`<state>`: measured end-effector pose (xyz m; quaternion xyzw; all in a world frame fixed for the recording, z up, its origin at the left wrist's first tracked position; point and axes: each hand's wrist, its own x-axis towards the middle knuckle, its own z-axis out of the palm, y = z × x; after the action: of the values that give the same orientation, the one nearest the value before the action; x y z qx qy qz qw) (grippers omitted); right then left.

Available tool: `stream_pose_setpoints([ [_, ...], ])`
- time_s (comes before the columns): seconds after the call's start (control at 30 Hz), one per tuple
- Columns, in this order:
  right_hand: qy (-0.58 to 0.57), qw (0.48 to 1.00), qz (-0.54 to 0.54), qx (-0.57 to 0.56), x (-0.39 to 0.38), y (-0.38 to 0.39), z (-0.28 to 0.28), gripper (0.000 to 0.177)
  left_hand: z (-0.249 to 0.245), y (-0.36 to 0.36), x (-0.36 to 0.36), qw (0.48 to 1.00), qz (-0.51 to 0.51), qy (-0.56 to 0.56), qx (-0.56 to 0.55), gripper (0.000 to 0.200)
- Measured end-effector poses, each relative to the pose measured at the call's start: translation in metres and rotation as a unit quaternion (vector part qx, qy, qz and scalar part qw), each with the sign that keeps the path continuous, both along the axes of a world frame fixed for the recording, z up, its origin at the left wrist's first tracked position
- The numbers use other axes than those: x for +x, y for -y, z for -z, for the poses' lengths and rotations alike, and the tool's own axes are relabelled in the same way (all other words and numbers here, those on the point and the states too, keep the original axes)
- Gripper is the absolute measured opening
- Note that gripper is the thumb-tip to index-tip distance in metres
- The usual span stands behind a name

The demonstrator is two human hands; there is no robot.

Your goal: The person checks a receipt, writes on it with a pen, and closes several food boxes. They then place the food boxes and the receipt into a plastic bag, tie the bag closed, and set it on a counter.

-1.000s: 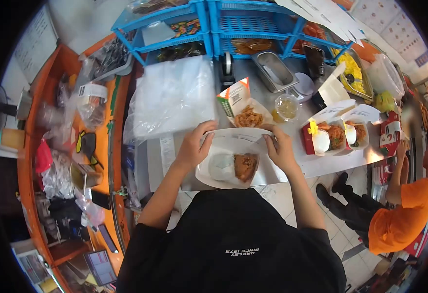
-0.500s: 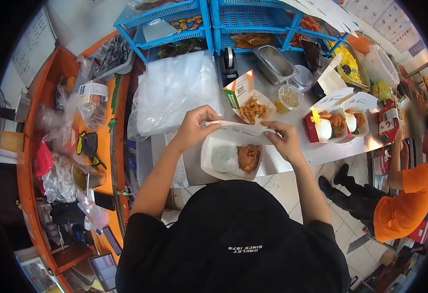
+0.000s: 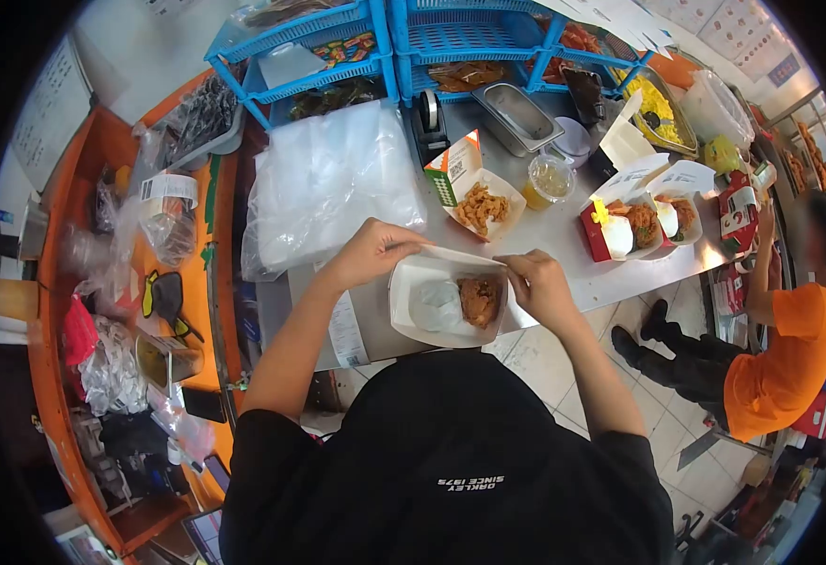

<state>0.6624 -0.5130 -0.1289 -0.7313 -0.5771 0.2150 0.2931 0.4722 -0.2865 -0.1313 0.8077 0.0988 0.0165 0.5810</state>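
Note:
A white takeaway box (image 3: 446,336) sits at the near edge of the metal counter. Inside it, a piece of fried chicken (image 3: 478,301) lies beside a clear plastic-wrapped pale lump (image 3: 437,305). My left hand (image 3: 375,252) pinches the box's far edge at its left end. At the far right corner, my right hand (image 3: 537,287) grips the same side between thumb and fingers. The box's lid flap appears nearly edge-on, so its face is hidden. Just beyond stands an open printed box (image 3: 453,171) with crispy fried pieces (image 3: 482,209) in it.
Clear plastic bags (image 3: 333,184) are stacked behind my left hand. A lidded cup (image 3: 549,181) and filled red-and-white boxes (image 3: 603,232) stand to the right. Blue racks (image 3: 392,85) line the back. A person in an orange shirt (image 3: 782,363) works at far right.
The lid flap between my hands has gone from showing its face to nearly edge-on, exposing more of the box's inside. Both hands have moved slightly down. The camera view has shifted a little.

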Motion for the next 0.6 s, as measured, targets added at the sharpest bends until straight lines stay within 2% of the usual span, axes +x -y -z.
stream_pose_setpoints([
  [0.03, 0.075, 0.997, 0.033, 0.004, -0.003, 0.000, 0.004, 0.024, 0.005, 0.001, -0.001, 0.999, -0.032, -0.018, 0.006, 0.021],
  [0.07, 0.074, 0.997, 0.033, 0.003, -0.005, 0.005, 0.005, 0.024, 0.010, 0.003, -0.004, 0.997, -0.065, -0.037, 0.012, 0.018],
  [0.1, 0.059, 0.997, -0.006, 0.054, -0.008, 0.009, 0.000, 0.022, 0.013, 0.006, -0.011, 0.997, -0.065, -0.036, 0.013, 0.018],
  [0.13, 0.041, 0.993, -0.044, 0.103, -0.013, 0.017, -0.001, 0.019, 0.017, 0.013, -0.026, 0.997, -0.007, -0.015, 0.073, 0.016],
  [0.17, -0.052, 0.993, -0.073, 0.076, -0.014, 0.030, 0.025, 0.018, 0.021, 0.021, -0.039, 0.990, 0.053, 0.005, 0.132, 0.017],
  [0.2, -0.054, 0.993, -0.071, 0.076, -0.024, 0.037, 0.036, 0.018, 0.027, 0.034, -0.046, 0.990, 0.055, 0.003, 0.131, 0.017],
  [0.27, -0.063, 0.995, 0.055, 0.061, -0.044, 0.047, 0.047, 0.029, 0.042, 0.066, -0.054, 0.952, -0.116, -0.081, 0.271, 0.020],
  [0.3, -0.023, 0.985, 0.171, -0.012, -0.056, 0.043, 0.038, 0.044, 0.048, 0.076, -0.055, 0.923, -0.203, -0.056, 0.322, 0.034],
  [0.33, -0.024, 0.984, 0.174, -0.013, -0.059, 0.046, 0.045, 0.044, 0.053, 0.083, -0.058, 0.924, -0.200, -0.057, 0.321, 0.034],
  [0.4, -0.003, 0.964, 0.264, 0.027, -0.062, 0.043, 0.068, 0.055, 0.057, 0.086, -0.058, 0.893, -0.338, -0.128, 0.267, 0.045],
  [0.43, -0.022, 0.959, 0.276, 0.054, -0.060, 0.042, 0.074, 0.055, 0.056, 0.086, -0.058, 0.893, -0.338, -0.127, 0.268, 0.045],
  [0.47, -0.021, 0.959, 0.277, 0.055, -0.058, 0.044, 0.078, 0.055, 0.054, 0.085, -0.057, 0.910, -0.329, -0.167, 0.189, 0.047],
  [0.5, -0.117, 0.945, 0.306, 0.000, -0.056, 0.041, 0.066, 0.052, 0.051, 0.085, -0.056, 0.919, -0.318, -0.205, 0.107, 0.049],
  [0.53, -0.213, 0.919, 0.328, -0.054, -0.055, 0.038, 0.056, 0.049, 0.041, 0.082, -0.054, 0.920, -0.318, -0.204, 0.107, 0.049],
  [0.6, -0.203, 0.928, 0.305, -0.069, -0.054, 0.039, 0.041, 0.043, 0.022, 0.074, -0.053, 0.929, -0.261, -0.259, 0.046, 0.051],
])
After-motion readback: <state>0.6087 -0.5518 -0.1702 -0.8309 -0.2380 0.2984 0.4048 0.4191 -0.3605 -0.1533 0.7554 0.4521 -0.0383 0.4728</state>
